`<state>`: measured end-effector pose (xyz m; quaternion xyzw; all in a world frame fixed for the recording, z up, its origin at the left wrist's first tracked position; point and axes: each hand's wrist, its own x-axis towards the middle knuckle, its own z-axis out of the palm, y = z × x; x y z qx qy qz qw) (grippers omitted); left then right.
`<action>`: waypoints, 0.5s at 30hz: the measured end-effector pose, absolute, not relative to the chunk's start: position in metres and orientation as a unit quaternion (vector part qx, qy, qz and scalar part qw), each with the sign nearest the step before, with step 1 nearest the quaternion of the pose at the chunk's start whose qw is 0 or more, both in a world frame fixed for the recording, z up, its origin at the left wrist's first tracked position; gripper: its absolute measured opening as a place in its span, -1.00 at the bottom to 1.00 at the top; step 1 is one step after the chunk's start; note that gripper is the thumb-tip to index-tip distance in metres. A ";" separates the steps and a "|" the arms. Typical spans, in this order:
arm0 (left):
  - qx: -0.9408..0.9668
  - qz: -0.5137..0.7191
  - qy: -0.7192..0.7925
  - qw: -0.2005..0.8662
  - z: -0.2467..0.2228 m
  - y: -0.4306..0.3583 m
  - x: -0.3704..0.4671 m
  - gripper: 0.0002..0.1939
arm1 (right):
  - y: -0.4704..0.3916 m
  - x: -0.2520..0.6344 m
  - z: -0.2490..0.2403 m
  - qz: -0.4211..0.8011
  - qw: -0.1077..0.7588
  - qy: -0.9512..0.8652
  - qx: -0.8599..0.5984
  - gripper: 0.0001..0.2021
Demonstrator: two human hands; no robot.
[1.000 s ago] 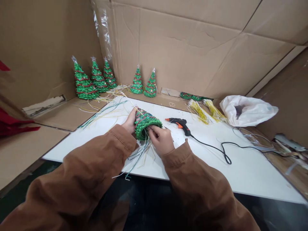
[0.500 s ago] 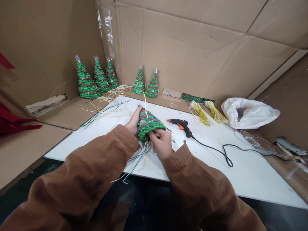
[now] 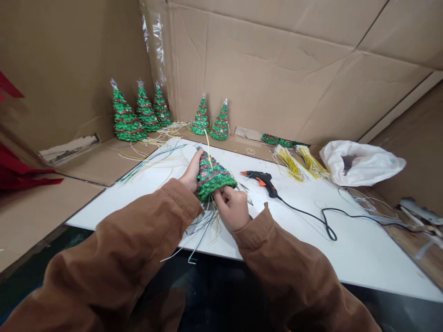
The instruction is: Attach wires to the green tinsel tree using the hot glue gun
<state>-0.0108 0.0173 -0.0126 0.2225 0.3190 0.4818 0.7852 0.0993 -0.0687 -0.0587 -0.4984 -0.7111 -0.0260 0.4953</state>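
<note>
A small green decorative Christmas tree (image 3: 215, 177) with red garlands is tilted over the front of the white board, its base turned toward me. My left hand (image 3: 191, 174) is closed round its left side, thumb near the top. At the base opening, my right hand (image 3: 232, 204) has its fingers bent inward; the fingertips are hidden by the rim and what they pinch does not show. A yellow wire (image 3: 208, 150) sticks out from the tree's side. Green, white and yellow wires (image 3: 204, 223) hang from beneath it toward the board's front edge.
A black-and-orange glue gun (image 3: 260, 179) lies to the right, its cord (image 3: 304, 210) running rightward. Several finished trees (image 3: 128, 121) stand at the back. Yellow wire bundles (image 3: 289, 162) and a white plastic bag (image 3: 363, 163) sit at the back right. Loose wires (image 3: 152, 161) spread on the left.
The hanging wires under the tree have shifted slightly to the right. My right hand has turned a little at the base; my left hand keeps its hold.
</note>
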 end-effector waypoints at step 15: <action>0.233 0.511 0.330 0.759 -0.012 0.025 -0.018 -0.55 | -0.078 0.106 -0.042 0.009 0.450 -0.778 -0.438 -0.72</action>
